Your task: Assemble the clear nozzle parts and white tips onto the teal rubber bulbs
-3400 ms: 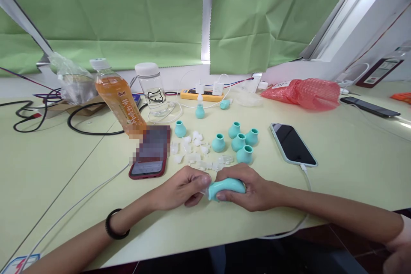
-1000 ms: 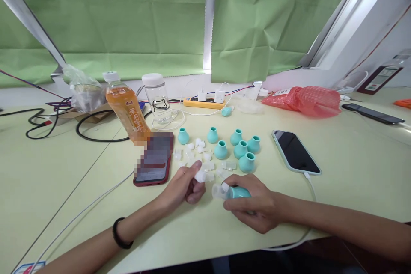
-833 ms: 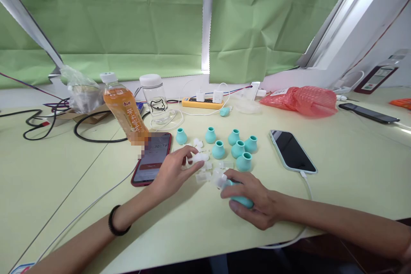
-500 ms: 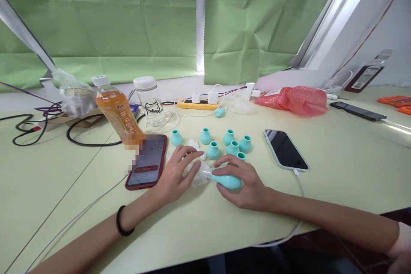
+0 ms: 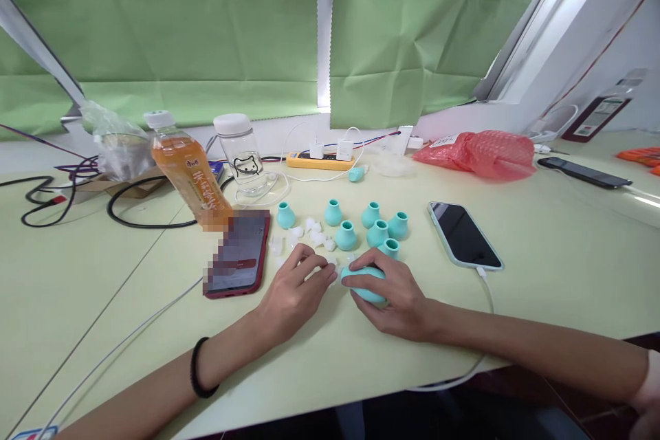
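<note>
No wording can be read with certainty. Left of the yellow power strip point(image 5: 320, 163), the orange drink bottle point(image 5: 178, 159) bears a small reddish brand mark and, below it, larger white Chinese characters running down its side, all too soft to make out. Between that bottle and the power strip, the clear water bottle point(image 5: 246, 163) carries a black line drawing of a cat's head. Right of the power strip, a white label on the red bubble wrap point(image 5: 498, 155) shows blurred print; farther right, the dark bottle point(image 5: 598, 117) has an illegible pale label. Nearer than the power strip, the red-cased phone's point(image 5: 242, 251) red button holds unreadable pale lettering.
</note>
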Motion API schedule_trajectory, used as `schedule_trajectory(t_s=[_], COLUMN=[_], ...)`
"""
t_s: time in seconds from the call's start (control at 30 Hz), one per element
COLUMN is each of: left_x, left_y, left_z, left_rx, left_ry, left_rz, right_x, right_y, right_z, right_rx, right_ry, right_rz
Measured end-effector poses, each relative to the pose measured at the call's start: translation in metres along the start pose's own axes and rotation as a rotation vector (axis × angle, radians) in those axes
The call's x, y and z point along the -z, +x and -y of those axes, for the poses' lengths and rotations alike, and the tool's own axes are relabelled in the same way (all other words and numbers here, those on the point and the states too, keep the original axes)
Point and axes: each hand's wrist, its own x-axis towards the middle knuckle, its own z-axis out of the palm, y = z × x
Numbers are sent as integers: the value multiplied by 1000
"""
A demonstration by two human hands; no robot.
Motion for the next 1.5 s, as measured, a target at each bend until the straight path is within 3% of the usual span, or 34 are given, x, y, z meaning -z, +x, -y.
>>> schedule_trajectory(t_s=[0.2,0.53,0.77,0.87,1.07,1.3,1.5], left_x=[1,17,18,17,14,8,1], left_y=[1,9,9,8,5,-2,-8], left_z=[3,5,3,2,-3,-5,2], left_rx=[48,237,608,651,557,479,45], left_ry=[-112,-329,-599,-673,-452,-357,-217], left_rz=[43,436,410,391,335,274,202], right_x=[0,5,11,11,12,13,7], right_y=[-3,5,9,10,12,11,6], right_z=[-2,-1,-1,0,3,5,4], right_rx=[56,102,91,44,-1,-2,-9], right_ry=[-104,-20,50,60,96,132,71], right_rz=[19,54,34,49,81,116,136])
